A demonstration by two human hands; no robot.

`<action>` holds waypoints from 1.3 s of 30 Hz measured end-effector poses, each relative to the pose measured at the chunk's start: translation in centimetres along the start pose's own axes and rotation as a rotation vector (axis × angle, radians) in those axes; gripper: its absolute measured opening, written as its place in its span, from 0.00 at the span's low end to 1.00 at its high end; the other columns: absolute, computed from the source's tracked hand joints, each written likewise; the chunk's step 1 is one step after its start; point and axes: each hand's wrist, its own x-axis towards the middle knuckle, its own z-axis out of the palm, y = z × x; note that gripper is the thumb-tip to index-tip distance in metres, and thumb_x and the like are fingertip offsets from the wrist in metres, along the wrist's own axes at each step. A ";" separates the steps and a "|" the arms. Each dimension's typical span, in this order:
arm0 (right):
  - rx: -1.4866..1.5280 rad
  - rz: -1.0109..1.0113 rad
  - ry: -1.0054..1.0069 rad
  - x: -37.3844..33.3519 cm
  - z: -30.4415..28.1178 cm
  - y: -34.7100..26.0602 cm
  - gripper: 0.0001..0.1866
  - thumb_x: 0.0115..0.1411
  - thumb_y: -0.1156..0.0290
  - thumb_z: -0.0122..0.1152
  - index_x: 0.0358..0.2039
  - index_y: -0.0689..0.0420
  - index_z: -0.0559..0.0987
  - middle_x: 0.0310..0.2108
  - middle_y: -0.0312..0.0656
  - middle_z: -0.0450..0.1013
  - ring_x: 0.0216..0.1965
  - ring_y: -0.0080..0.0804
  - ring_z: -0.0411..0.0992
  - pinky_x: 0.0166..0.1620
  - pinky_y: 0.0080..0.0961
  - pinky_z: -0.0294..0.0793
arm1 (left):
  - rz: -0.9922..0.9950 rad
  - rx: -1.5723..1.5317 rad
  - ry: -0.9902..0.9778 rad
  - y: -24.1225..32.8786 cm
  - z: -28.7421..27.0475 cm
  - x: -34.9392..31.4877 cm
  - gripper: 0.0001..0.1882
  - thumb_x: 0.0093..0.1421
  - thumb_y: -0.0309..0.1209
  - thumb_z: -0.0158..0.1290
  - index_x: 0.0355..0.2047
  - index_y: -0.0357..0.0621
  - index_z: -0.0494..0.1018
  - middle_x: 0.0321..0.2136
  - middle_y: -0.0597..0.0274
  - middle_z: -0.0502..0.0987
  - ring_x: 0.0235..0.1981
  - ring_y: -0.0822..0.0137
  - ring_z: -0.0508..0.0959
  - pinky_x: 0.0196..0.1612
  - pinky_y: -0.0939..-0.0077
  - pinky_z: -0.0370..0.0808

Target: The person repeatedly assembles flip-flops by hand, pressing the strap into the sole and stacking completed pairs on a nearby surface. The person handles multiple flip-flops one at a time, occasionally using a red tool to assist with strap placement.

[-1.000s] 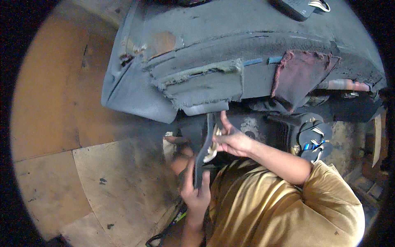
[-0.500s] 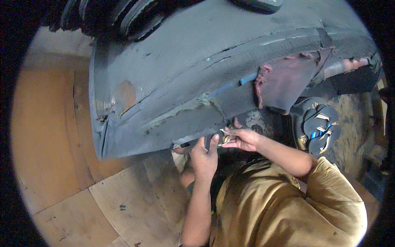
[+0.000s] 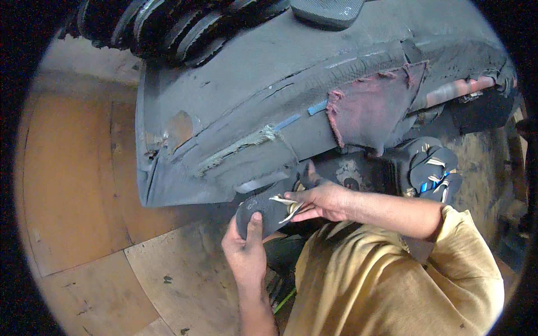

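Observation:
A dark grey flip-flop (image 3: 260, 211) with cream straps is held between my two hands, just off the near edge of the worktable. My left hand (image 3: 244, 249) is closed on one end of its sole, thumb on the upper face. Over at the strap end, my right hand (image 3: 326, 200) has its fingers closed around the cream strap. The right fingertips are partly hidden by the strap and sole.
The worktable (image 3: 224, 106) has a torn, dusty grey cover. Dark soles (image 3: 179, 36) are stacked at its far left, and another sole (image 3: 328, 12) lies nearby. A reddish cloth (image 3: 375, 109) hangs over the near edge. Strapped flip-flops (image 3: 434, 171) are piled at right.
The flip-flop has come out to the left and turned, so its flat face shows. My left hand has moved left; my right hand stays at the strap. The view has shifted slightly.

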 end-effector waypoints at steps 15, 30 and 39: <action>-0.128 -0.011 -0.272 -3.7 3.2 2.5 0.66 0.57 0.79 0.68 0.69 0.34 0.20 0.56 0.46 0.68 0.46 0.36 0.77 0.44 0.33 0.83 | -0.145 0.206 0.224 -2.1 -3.7 -13.1 0.18 0.63 0.37 0.59 0.47 0.36 0.75 0.38 0.61 0.81 0.41 0.68 0.77 0.46 0.73 0.73; -1.412 -0.803 -0.245 0.7 -1.8 4.3 0.53 0.53 0.70 0.71 0.72 0.39 0.47 0.71 0.62 0.38 0.70 0.60 0.48 0.67 0.41 0.57 | -0.006 -0.353 -0.043 -11.6 3.6 -0.2 0.20 0.66 0.39 0.55 0.50 0.36 0.72 0.43 0.59 0.79 0.42 0.71 0.77 0.47 0.72 0.73; -0.828 -0.393 -0.329 1.8 0.0 5.0 0.36 0.55 0.74 0.70 0.64 0.54 0.67 0.60 0.40 0.64 0.58 0.28 0.61 0.60 0.30 0.64 | -0.045 -0.021 -0.080 -6.5 1.8 1.6 0.17 0.65 0.40 0.56 0.50 0.47 0.77 0.38 0.56 0.82 0.39 0.63 0.82 0.44 0.68 0.75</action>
